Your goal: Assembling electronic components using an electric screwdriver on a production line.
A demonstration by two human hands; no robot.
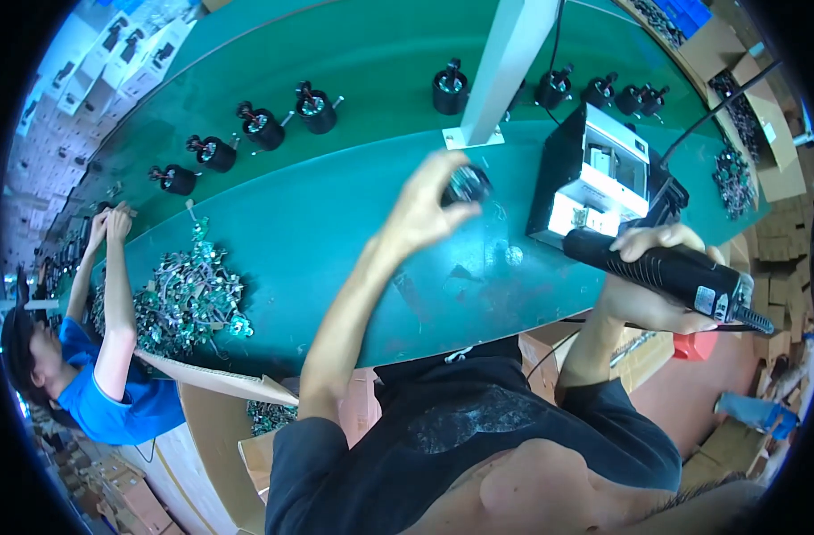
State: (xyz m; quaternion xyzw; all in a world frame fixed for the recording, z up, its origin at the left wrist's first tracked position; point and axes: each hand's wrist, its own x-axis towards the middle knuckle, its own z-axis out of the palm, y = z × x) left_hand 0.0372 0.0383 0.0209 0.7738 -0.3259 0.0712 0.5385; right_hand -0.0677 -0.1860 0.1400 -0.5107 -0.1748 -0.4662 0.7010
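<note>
My left hand (432, 203), a little smeared by motion, is closed round a black cylindrical motor-like part (467, 185) above the green bench (336, 232). Its round end, with some lighter detail, faces right. In my right hand (661, 276) is a black electric screwdriver (661, 272), held level with fingers wrapped round its body; a cable leaves its right end. The screwdriver's left end lies just in front of a black-and-white box-shaped machine (594, 174) with a lit opening.
Several black cylindrical parts (316, 109) with wires stand along the far strip. A white post (496, 80) rises behind my left hand. A heap of small wired circuit boards (189, 294) lies left, beside an open cardboard box (215, 419). A co-worker in blue (126, 406) works at far left.
</note>
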